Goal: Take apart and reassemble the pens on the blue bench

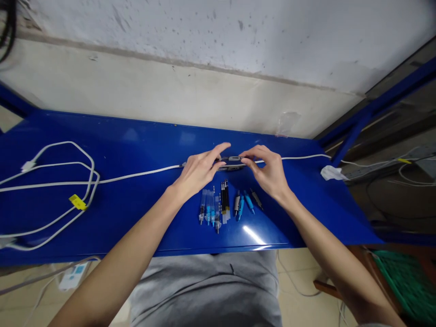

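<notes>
At the far part of the blue shelf, my right hand [268,170] pinches the end of a dark pen [235,158] between thumb and fingertips. My left hand [200,169] is beside the pen's other end, its index finger and thumb apart. Its remaining fingers are partly hidden. Another dark pen [234,168] lies just below, along the white cable. Closer to me is a row of clear pen barrels [208,204] with blue or dark tips. Beside them lie several slim ink refills [225,200], small springs [220,204], and blue and grey pen parts [240,206].
The blue metal shelf [136,218] runs along a pale wall. A white cable [143,174] crosses it behind the pen parts and loops at left, with a yellow label [77,202]. Crumpled white tissue [332,173] lies at the right end, near a blue post [350,136].
</notes>
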A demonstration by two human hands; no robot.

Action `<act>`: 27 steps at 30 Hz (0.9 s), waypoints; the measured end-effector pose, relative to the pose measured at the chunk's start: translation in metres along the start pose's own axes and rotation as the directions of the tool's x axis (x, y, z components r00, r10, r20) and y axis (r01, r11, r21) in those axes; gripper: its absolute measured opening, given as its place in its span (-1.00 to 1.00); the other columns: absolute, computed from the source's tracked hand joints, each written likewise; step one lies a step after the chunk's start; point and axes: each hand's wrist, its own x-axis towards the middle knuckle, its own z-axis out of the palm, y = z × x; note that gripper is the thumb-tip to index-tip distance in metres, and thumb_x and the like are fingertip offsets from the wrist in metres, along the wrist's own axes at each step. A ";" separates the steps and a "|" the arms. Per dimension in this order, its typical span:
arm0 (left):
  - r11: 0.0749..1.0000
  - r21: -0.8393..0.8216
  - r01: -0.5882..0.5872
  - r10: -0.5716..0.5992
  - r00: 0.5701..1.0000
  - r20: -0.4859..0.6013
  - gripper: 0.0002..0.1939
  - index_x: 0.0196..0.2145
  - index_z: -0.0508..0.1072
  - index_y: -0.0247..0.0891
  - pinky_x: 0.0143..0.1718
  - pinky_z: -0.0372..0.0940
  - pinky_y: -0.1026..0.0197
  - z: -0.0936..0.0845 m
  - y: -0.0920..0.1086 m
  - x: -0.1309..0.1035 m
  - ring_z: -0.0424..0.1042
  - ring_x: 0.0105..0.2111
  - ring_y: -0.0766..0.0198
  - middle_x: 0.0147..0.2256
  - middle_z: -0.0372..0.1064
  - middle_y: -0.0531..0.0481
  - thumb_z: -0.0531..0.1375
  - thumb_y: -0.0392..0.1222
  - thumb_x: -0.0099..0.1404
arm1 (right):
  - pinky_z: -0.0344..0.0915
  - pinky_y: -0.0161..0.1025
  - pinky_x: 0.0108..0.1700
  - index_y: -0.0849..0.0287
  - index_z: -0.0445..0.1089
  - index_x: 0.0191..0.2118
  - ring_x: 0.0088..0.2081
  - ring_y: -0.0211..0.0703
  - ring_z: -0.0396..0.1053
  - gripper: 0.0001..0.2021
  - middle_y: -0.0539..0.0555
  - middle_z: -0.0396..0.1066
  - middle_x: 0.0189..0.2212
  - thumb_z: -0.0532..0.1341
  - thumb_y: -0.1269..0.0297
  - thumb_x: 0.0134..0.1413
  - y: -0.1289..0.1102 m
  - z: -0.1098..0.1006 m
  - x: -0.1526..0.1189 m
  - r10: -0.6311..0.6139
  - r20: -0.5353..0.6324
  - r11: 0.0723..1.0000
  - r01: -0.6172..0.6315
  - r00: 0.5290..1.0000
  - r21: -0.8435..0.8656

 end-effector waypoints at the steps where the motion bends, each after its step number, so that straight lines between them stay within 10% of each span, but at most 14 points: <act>1: 0.998 0.056 0.027 -0.028 0.999 0.020 -0.41 0.38 0.20 -0.08 -0.22 0.38 0.26 0.000 0.000 0.000 0.55 -0.22 0.23 -0.11 0.55 -0.03 0.17 -0.28 0.45 | 0.36 -0.08 -0.15 0.05 0.56 -0.19 -0.24 -0.05 0.43 -0.80 0.08 0.52 -0.28 0.24 0.10 0.36 -0.002 0.003 0.002 -0.012 0.000 1.000 0.012 1.000 0.024; 9: 0.993 0.108 0.051 -0.061 0.994 0.095 -0.13 0.47 -0.05 -0.03 -0.20 0.43 0.22 0.003 0.014 0.000 0.53 -0.13 0.17 0.07 0.41 -0.09 0.13 -0.44 0.30 | 0.28 -0.05 -0.08 0.07 0.54 -0.13 -0.14 -0.01 0.43 -0.81 0.13 0.53 -0.17 0.17 0.23 0.41 -0.005 0.034 -0.006 -0.204 0.083 0.978 0.207 0.975 -0.032; 20: 0.972 -0.124 -0.198 0.210 0.973 0.094 -0.31 0.47 0.04 -0.05 0.13 0.44 0.14 0.009 0.013 -0.003 0.44 0.14 0.19 0.21 0.31 -0.15 -0.03 -0.45 0.46 | -0.04 -0.24 -0.39 0.18 0.28 -0.51 -0.51 -0.31 0.04 -0.48 -0.08 0.15 -0.59 0.09 -0.05 0.44 0.006 0.033 -0.013 0.100 -0.128 0.993 -0.091 0.987 0.068; 27: 0.929 0.275 -0.246 0.251 0.968 0.016 -0.69 -0.04 0.58 -0.26 -0.26 0.39 0.20 0.002 0.005 -0.003 0.59 -0.28 0.16 -0.24 0.59 -0.09 0.09 -0.07 0.55 | -0.02 -0.24 -0.39 0.18 0.23 -0.62 -0.55 -0.31 0.06 -0.36 -0.08 0.10 -0.67 0.04 -0.16 0.42 0.010 0.026 -0.014 0.150 -0.057 0.974 -0.138 0.987 0.179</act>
